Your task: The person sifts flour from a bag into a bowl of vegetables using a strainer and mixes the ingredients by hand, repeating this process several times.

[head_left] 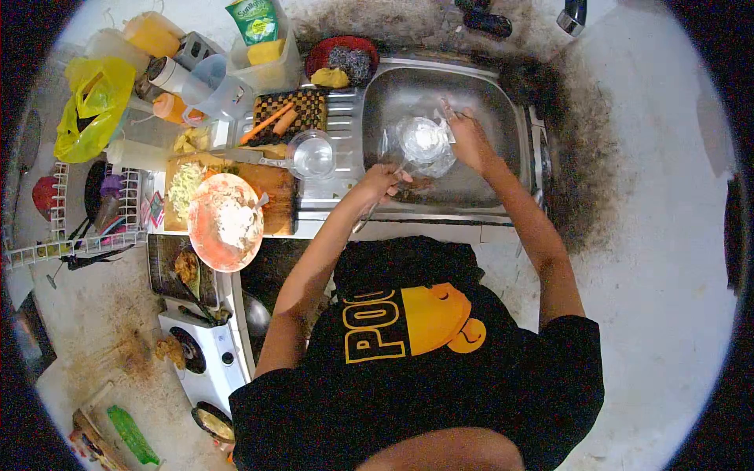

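Observation:
Over the steel sink, a clear plastic bag (425, 143) with something white in it lies between my two hands. My left hand (380, 185) is closed on the bag's lower left edge, and a thin metal handle shows just below it. At the bag's right side, my right hand (469, 140) has its fingers closed on the plastic. Beneath both hands is the sink basin (479, 188). A clear round bowl (313, 154) stands on the drainboard to the left of the bag.
A pink plate with white powder (238, 225) overlaps a wooden cutting board (277, 206) with shredded greens. Carrots lie on a woven mat (314, 106). A red bowl (317, 53) holds scrubbers. The stove (212, 353) stands lower left; a faucet (572, 17) is top right.

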Action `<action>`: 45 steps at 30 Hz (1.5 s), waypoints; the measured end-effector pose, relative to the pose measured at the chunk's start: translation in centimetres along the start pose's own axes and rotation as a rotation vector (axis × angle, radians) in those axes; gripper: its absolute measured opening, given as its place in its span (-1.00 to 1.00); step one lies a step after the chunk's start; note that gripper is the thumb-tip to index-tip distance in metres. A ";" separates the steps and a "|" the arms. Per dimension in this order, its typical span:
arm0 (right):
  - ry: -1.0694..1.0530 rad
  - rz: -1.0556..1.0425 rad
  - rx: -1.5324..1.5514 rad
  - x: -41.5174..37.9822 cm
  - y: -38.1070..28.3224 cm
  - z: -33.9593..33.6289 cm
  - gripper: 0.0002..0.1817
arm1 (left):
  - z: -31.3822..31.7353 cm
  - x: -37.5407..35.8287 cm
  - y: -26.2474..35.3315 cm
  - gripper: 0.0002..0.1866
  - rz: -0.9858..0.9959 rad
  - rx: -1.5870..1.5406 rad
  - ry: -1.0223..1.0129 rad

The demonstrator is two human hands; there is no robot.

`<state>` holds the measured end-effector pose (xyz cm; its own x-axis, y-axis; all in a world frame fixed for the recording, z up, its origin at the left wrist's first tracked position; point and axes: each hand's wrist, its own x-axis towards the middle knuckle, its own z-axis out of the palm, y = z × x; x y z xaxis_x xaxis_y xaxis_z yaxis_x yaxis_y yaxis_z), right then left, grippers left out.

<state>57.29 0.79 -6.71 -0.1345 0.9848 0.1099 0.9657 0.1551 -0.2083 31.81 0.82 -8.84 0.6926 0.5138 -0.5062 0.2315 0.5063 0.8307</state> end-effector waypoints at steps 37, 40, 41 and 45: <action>0.179 0.407 0.571 -1.7 -1.2 0.7 -0.38 | 0.1 -1.4 -1.1 -0.78 0.041 -0.249 -0.110; -0.128 0.600 0.717 -0.5 1.6 2.0 -0.36 | 0.0 -1.0 -1.5 -0.78 0.040 -0.298 -0.128; -0.230 0.622 0.789 -0.2 2.4 2.8 -0.37 | -0.1 -1.0 -1.4 -0.78 0.043 -0.294 -0.128; -0.243 0.582 1.121 0.2 1.0 2.0 -0.41 | -0.2 -1.6 -0.5 -0.78 0.040 -0.283 -0.150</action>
<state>57.77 1.26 -8.86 0.0903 0.8997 -0.4272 0.1977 -0.4366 -0.8777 30.44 -0.08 -8.46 0.7952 0.4400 -0.4172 0.0178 0.6708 0.7414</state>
